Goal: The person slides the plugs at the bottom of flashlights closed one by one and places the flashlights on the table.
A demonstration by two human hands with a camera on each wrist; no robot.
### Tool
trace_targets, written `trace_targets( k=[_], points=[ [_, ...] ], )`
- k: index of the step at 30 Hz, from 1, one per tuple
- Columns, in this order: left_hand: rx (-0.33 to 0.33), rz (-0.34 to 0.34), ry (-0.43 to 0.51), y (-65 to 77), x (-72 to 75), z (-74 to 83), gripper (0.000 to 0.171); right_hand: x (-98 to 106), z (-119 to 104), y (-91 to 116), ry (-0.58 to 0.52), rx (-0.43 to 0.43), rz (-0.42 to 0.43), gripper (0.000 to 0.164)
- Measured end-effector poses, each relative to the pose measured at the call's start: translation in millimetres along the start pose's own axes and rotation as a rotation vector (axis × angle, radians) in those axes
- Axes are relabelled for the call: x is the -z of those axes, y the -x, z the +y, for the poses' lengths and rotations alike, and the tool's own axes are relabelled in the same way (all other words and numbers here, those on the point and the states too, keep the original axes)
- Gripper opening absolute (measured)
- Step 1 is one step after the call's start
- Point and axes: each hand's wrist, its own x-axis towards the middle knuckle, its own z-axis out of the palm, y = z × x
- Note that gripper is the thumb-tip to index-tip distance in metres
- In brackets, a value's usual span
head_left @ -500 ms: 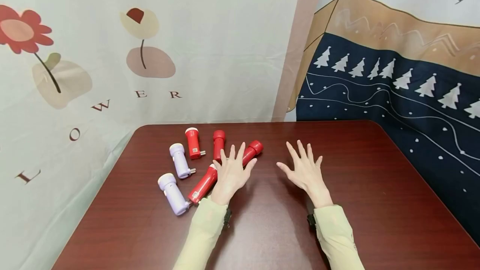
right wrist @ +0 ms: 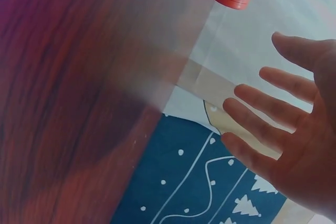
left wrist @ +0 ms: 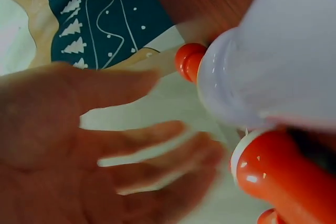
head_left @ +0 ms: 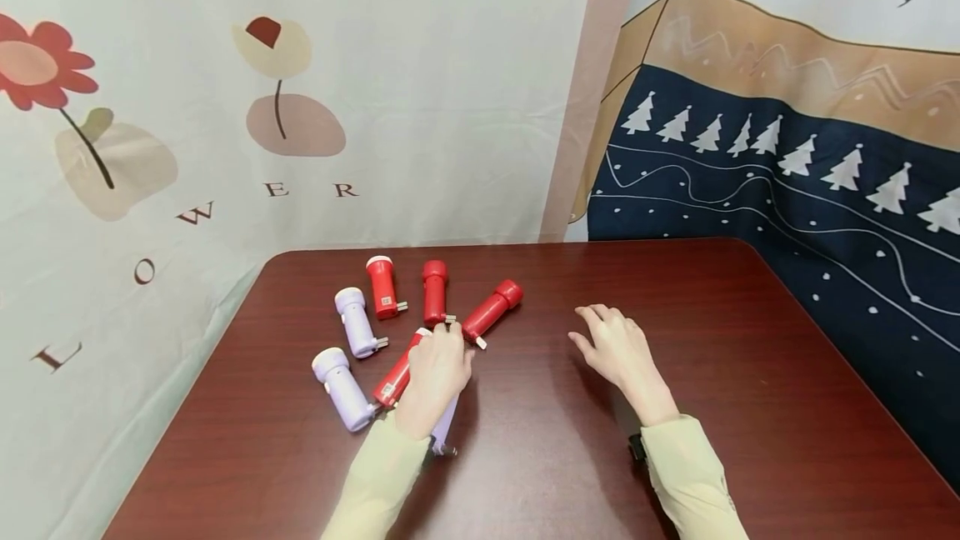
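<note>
My left hand (head_left: 435, 373) hovers over a lavender flashlight (head_left: 445, 425), hiding most of it. In the left wrist view, that hand's fingers (left wrist: 152, 142) are loosely bent with nothing between them, and the lavender barrel (left wrist: 294, 51) looms close by. Beside the hand lies a red flashlight (head_left: 393, 382), partly covered by it. Just beyond the fingertips are two more red flashlights (head_left: 435, 292) (head_left: 492, 311), small plug prongs showing. The right hand (head_left: 622, 348) is held over the table's right half, its fingers (right wrist: 262, 114) spread and holding nothing.
To the left lie two lavender flashlights (head_left: 356, 323) (head_left: 345, 390) and another red one (head_left: 382, 288). The dark brown table (head_left: 750, 440) ends at a far edge against a printed curtain (head_left: 450, 107). A navy tree-patterned cloth (head_left: 750, 182) hangs at the right.
My left hand has drawn back slightly toward me and its fingers have bent down, uncovering the lavender flashlight's end. The right hand has shifted slightly right, its fingers less outstretched.
</note>
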Motion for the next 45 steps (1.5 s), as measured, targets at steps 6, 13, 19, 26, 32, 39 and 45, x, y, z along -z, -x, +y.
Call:
trace_targets(
  k=[6,13,19,26,32,39,45],
  points=[
    [0.094,-0.221,-0.027,17.6,7.9,-2.7,0.033,4.3,0.4,5.8,0.019,0.020,-0.016,0.037],
    [0.129,-0.314,-0.007,26.0,7.7,-8.4,0.032,8.1,-2.0,12.9,0.043,0.047,-0.037,0.032],
    [0.105,-0.352,0.047,28.9,6.8,-15.3,0.031,7.7,-2.9,16.6,0.039,0.049,-0.038,0.030],
    [0.046,-0.358,0.133,27.0,1.4,-22.5,0.030,6.1,-1.9,18.1,0.022,0.049,-0.036,0.028],
    [-0.006,-0.313,0.220,22.4,-3.0,-20.5,0.032,6.8,-2.7,17.9,-0.003,0.049,-0.023,0.028],
    [0.003,-0.258,0.248,8.0,-5.4,-8.9,0.031,8.2,-6.4,17.8,-0.032,0.067,0.002,0.028],
    [0.037,-0.192,0.305,-6.7,-9.7,2.0,0.034,8.4,-11.5,17.9,-0.053,0.099,0.025,0.028]
  ],
)
